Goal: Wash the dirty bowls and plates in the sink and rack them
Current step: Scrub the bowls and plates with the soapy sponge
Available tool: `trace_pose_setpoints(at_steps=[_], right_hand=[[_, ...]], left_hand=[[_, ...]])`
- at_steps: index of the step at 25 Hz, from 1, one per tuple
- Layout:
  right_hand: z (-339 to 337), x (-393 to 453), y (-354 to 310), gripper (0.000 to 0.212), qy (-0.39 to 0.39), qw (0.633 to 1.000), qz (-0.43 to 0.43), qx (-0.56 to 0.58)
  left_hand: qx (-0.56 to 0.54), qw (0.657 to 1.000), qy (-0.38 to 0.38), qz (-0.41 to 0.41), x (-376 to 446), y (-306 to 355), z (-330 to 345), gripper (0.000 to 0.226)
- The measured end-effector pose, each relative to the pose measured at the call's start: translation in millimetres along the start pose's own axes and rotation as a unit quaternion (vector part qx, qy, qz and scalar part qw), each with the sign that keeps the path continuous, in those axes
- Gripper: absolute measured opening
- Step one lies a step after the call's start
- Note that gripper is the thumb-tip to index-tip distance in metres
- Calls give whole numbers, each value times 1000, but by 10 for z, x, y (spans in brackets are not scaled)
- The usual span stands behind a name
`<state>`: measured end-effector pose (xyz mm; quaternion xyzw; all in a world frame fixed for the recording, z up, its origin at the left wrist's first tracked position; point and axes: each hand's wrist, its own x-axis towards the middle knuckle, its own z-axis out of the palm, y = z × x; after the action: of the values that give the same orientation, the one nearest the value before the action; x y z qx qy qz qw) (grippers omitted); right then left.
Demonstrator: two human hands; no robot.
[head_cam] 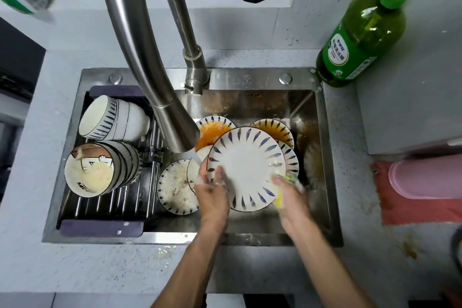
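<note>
Plate (246, 167) sits tilted over the sink (325, 157), face up toward you, held clear of the pile below. Your left hand (212, 192) grips its near-left rim, thumb on the face, soapy. Your right hand (290, 195) is clenched round a yellow sponge (281, 199) at the near-right rim. Face looks mostly white already, so work the sponge round the blue-leaf border and then the underside, turning the plate with the left hand rather than chasing it. Soap makes the rim slick; keep the thumb pressed and the plate low over the sink. Water runs from the tap (177, 132) just left of the plate, so swing the plate under it to rinse. Just beside, a foamy plate (175, 187) lies flat in the sink. Behind, two plates with orange sauce (212, 130) wait; keep the clean face away from them. Left of these, the rack (105, 207) carries bowls (112, 120) on their sides, with bare rods at its near end. Far right, soap bottle (360, 37) stands on the counter.
</note>
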<state>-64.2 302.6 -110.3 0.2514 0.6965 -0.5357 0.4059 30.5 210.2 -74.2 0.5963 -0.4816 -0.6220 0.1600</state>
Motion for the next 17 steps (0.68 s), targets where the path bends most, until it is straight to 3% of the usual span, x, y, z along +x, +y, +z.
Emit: trace_pose_setpoints(at_steps=[2,5,6,8,10,11,12,13,14,16,17], right_hand=[[10,-84,-31,28,-61,997,50,15],[-17,85,-278,54,-49,998,20,-29],[-56,118,-277,54,-27,1000,11,-11],[-92,23,-168,33,-14,999,33,5],[-165,8,-148,21,-25,999,39,-26],[-192,61,-241,20,-19,998,34,-45],[-199,102,-387,21,-19,997,35,-59],[-198,84,-522,22,-38,995,44,-78],[-193,75,-607,22,-46,993,56,-93],[-204,10,-567,18,-65,989,52,-124],[-172,-65,-555,15,-85,991,44,-94]], left_hand=[[-17,1000,13,-12,59,37,-20,51],[73,995,-59,-19,257,81,-58,16],[91,994,-65,-4,252,60,-84,13],[150,982,-58,97,215,-16,-180,23],[279,918,-176,219,108,-176,-325,42],[341,859,-264,276,81,-271,-435,50],[424,774,-313,350,147,-349,-514,60],[495,696,-334,400,263,-383,-551,70],[540,643,-348,417,359,-320,-541,73],[569,579,-338,476,458,-149,-431,72],[549,577,-312,518,482,-136,-364,75]])
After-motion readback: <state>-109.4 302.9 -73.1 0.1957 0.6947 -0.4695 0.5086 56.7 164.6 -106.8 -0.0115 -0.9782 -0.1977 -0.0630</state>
